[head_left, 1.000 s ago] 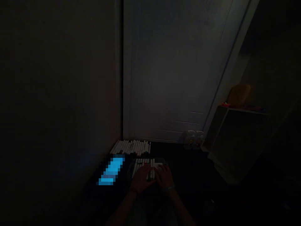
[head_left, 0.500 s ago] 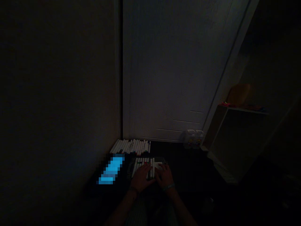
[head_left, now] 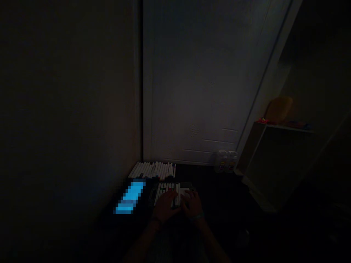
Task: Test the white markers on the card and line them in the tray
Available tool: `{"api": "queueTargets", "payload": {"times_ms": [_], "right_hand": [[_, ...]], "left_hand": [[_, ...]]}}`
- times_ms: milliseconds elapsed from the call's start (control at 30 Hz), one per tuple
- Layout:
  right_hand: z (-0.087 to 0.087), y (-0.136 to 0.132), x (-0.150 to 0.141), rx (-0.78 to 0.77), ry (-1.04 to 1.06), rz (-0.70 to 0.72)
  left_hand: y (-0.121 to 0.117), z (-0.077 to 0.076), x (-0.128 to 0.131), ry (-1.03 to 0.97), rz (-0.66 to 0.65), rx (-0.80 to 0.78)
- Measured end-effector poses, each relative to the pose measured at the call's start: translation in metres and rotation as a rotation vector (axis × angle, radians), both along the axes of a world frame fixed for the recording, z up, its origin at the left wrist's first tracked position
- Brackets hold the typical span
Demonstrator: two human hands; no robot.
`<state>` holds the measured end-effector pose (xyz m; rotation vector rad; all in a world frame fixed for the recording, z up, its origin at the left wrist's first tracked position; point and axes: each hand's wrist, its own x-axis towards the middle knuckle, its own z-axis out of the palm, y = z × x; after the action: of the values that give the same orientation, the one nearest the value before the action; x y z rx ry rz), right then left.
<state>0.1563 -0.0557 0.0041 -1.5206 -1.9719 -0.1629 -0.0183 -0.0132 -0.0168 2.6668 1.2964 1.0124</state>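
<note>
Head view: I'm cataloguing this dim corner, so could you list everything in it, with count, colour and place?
Front pens: several, white, in the case
Case: one, clear-looking, under the hands
Pale piece: one, whitish, in the case, by the right fingers
Back pens: over ten, mostly white, in a row behind
Pixelated screen: one, bright blue, left of the case
Jugs: two, clear-looking, back right
Tabletop: one, black, beneath these
Shelf unit: one, greyish, right
Rounded item: one, orange-brown, on the shelf unit
Walls: grey behind, darker left
Wristbands: two, right pale, left dark
Left hand: one, bare, over the front pens
Right hand: one, bare, beside it
</note>
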Motion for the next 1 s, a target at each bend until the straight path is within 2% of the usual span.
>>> {"api": "queueTargets", "payload": {"times_ms": [433,633,767,1000], "right_hand": [[0.001,-0.002,-0.001,-0.012,-0.018,0.049],[-0.008,0.003,0.0,-0.021,0.003,0.002],[-0.012,0.005,0.001,-0.015,0.009,0.038],[-0.008,0.004,0.0,-0.018,0.001,0.04]], "left_hand": [[-0.001,0.004,0.0,0.006,-0.006,-0.014],[0.001,0.0,-0.001,0.026,-0.004,-0.01],[0.003,-0.003,-0.001,0.013,0.0,-0.011],[0.001,0.0,-0.001,0.008,-0.021,-0.019]]}}
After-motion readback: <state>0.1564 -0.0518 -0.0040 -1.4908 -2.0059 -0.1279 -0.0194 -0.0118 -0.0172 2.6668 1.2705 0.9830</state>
